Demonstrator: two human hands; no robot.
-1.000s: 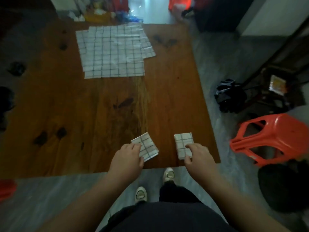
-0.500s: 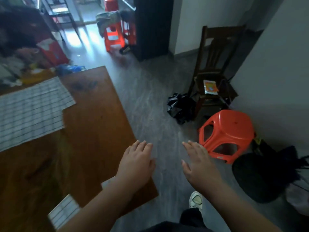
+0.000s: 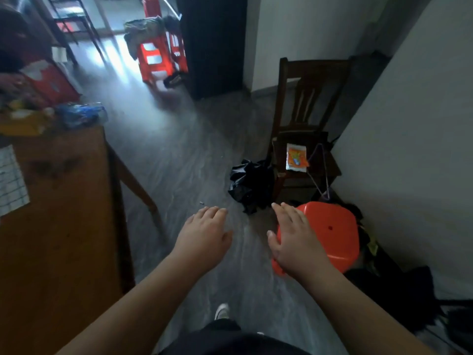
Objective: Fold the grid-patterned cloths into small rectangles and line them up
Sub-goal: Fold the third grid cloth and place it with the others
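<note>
Over the grey floor (image 3: 179,162), the left hand (image 3: 204,239) and right hand (image 3: 294,243) reach forward palm-down, fingers loose and straight, holding nothing; the right one overlaps an orange plastic stool (image 3: 332,234) in view. A grid-patterned cloth (image 3: 10,180) lies flat on the wooden table (image 3: 64,226) at far left, well apart from both hands. Beyond the stool, a black bag (image 3: 248,185) sits beside a wooden chair (image 3: 307,119).

orange stool (image 3: 330,231) beside wooden chair (image 3: 307,119)
</note>
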